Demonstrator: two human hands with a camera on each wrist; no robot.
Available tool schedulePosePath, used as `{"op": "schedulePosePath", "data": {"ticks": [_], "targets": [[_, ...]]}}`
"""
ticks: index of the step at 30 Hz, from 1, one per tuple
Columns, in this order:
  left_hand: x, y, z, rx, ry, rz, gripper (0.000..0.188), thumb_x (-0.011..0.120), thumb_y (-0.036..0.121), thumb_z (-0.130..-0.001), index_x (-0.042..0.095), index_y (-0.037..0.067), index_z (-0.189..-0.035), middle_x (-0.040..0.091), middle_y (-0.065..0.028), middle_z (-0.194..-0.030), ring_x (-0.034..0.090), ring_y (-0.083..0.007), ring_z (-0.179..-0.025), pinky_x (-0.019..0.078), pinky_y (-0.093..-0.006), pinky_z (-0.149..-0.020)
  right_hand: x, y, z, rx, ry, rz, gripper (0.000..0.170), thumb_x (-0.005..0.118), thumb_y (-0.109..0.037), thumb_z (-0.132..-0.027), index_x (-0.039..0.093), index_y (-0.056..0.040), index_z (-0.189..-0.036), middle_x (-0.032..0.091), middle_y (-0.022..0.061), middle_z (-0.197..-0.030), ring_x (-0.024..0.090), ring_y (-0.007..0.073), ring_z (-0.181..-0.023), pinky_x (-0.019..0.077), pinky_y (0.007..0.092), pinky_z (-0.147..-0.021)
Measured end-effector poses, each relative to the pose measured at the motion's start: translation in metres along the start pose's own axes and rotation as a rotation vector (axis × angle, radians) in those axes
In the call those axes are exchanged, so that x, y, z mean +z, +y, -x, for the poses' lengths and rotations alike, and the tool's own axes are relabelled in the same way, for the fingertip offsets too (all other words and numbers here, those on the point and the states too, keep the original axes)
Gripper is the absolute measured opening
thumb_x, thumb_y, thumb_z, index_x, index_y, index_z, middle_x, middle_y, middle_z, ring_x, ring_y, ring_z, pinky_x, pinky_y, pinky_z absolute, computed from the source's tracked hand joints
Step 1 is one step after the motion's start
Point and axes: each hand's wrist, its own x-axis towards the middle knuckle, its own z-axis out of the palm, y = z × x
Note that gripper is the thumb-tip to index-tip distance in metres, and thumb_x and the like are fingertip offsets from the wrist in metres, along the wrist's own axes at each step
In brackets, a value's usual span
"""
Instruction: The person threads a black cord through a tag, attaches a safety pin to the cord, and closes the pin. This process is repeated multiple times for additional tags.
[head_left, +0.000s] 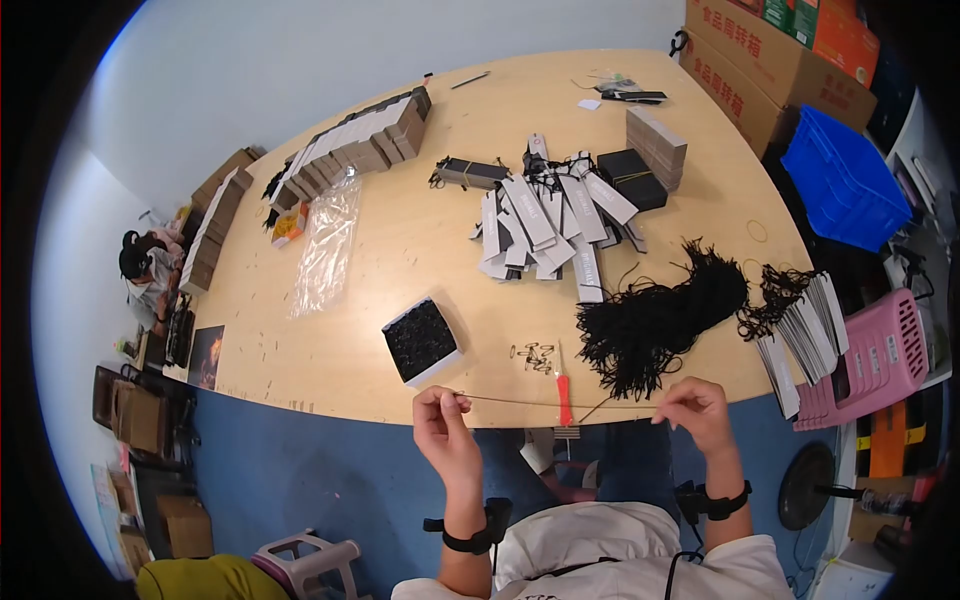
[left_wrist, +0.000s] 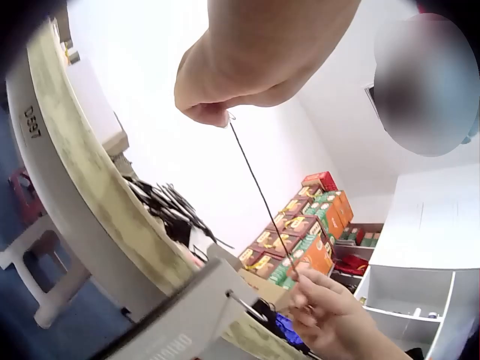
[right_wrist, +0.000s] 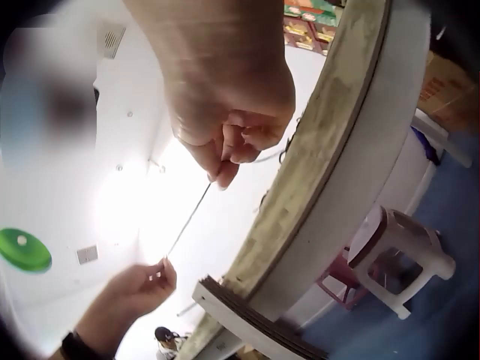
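Note:
A thin dark cord [head_left: 540, 403] runs taut between the two hands, just in front of the table's near edge. My left hand [head_left: 443, 425] pinches its left end between thumb and fingertips; a tiny loop [left_wrist: 232, 116] shows at those fingertips in the left wrist view. Its other end is pinched by my right hand [head_left: 698, 412], and in the right wrist view the cord slants down from those fingertips. Close beyond the cord lie a red-handled tool [head_left: 564, 395] with a thin shaft and several small metal pieces [head_left: 535, 356].
An open white box [head_left: 440, 371] of black bits stands left. A heap of black cords [head_left: 670, 310] lies right, beside a pink basket [head_left: 890, 355] and strung grey tags [head_left: 800, 335]. Loose printed tags [head_left: 560, 215] pile mid-table. Stacked tags [head_left: 350, 145] line the back left.

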Motion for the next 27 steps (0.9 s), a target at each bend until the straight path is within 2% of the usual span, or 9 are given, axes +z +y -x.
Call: {"op": "schedulePosePath", "data": {"ticks": [2,4,8,11,13,17,19,23,27], "targets": [[-0.006,-0.004,0.002,0.01,-0.012,-0.031,0.012,0.051,0.011,-0.1,0.052,0.002,-0.093,0.055,-0.003,-0.083,0.053,-0.0086,-0.075,0.0444,-0.0232,-0.072,-0.008,0.0,0.007,0.043,-0.052,-0.094,0.006,0.069,0.003,-0.081,0.065,-0.0003,-0.085,0.066,0.01,-0.077,0.061,0.013,-0.065,0.0477,0.0213,-0.057],[-0.009,-0.006,0.003,0.021,-0.024,-0.061,0.012,0.051,0.011,-0.1,0.052,0.001,-0.093,0.055,-0.003,-0.083,0.053,-0.0087,-0.076,0.0445,-0.0232,-0.072,-0.009,0.005,0.012,0.02,-0.168,-0.523,0.011,0.073,0.002,-0.078,0.065,0.001,-0.085,0.067,0.0126,-0.075,0.06,0.0141,-0.061,0.0468,0.0223,-0.053],[-0.014,-0.011,0.006,-0.004,0.009,-0.053,0.01,0.05,0.01,-0.1,0.051,0.001,-0.094,0.055,-0.003,-0.084,0.053,-0.0089,-0.076,0.0447,-0.023,-0.072,-0.007,0.011,0.018,-0.074,-0.154,-0.898,0.016,0.076,-0.001,-0.076,0.064,0.0022,-0.086,0.066,0.0138,-0.073,0.059,0.0155,-0.059,0.0461,0.023,-0.048],[-0.014,-0.01,0.012,-0.014,-0.034,-0.045,0.009,0.05,0.008,-0.1,0.051,0.001,-0.094,0.055,-0.0031,-0.084,0.054,-0.009,-0.076,0.045,-0.0227,-0.072,0.001,-0.003,0.016,-0.038,-0.164,-0.822,0.016,0.078,-0.004,-0.076,0.066,0.002,-0.084,0.065,0.012,-0.072,0.056,0.0143,-0.057,0.044,0.0219,-0.048],[-0.01,-0.005,0.02,-0.015,-0.066,-0.051,0.009,0.049,0.008,-0.1,0.051,0.0,-0.095,0.055,-0.0033,-0.084,0.054,-0.0091,-0.076,0.0452,-0.0225,-0.072,0.007,-0.006,0.013,-0.13,-0.148,-0.419,0.01,0.076,-0.004,-0.078,0.069,0.001,-0.084,0.065,0.0111,-0.074,0.055,0.0132,-0.056,0.0431,0.021,-0.049],[-0.003,0.002,0.041,0.139,-0.27,-0.182,0.009,0.05,0.005,-0.098,0.051,-0.002,-0.094,0.057,-0.0063,-0.084,0.056,-0.0112,-0.076,0.0467,-0.0232,-0.073,0.051,-0.037,-0.002,-0.317,-0.144,-0.071,0.006,0.073,-0.003,-0.081,0.071,0.0003,-0.085,0.069,0.011,-0.079,0.055,0.0105,-0.054,0.043,0.0196,-0.05],[0.004,0.013,0.05,0.183,-0.41,-0.178,0.007,0.052,0.002,-0.096,0.054,-0.003,-0.091,0.059,-0.0087,-0.083,0.057,-0.0139,-0.075,0.0471,-0.0246,-0.071,0.062,-0.049,-0.002,-0.016,-0.282,0.193,0.009,0.072,-0.004,-0.081,0.072,-0.0002,-0.09,0.071,0.0082,-0.081,0.061,0.0098,-0.058,0.0467,0.0198,-0.055],[0.015,0.018,0.066,0.225,-0.589,-0.115,0.003,0.059,-0.003,-0.089,0.058,0.0,-0.09,0.059,-0.0112,-0.082,0.06,-0.0244,-0.073,0.0485,-0.0294,-0.066,0.079,-0.045,-0.003,0.064,-0.252,0.262,0.01,0.073,-0.005,-0.081,0.071,0.0001,-0.089,0.07,0.0057,-0.079,0.063,0.0089,-0.063,0.0492,0.0206,-0.059],[0.016,0.019,0.076,0.104,-0.668,-0.056,0.005,0.058,-0.005,-0.09,0.057,0.0,-0.093,0.058,-0.0108,-0.083,0.059,-0.0235,-0.073,0.0483,-0.0285,-0.066,0.075,-0.038,0.001,0.109,-0.295,0.303,0.009,0.073,-0.005,-0.082,0.07,0.0,-0.088,0.07,0.0058,-0.078,0.065,0.0087,-0.067,0.051,0.022,-0.062]]}}
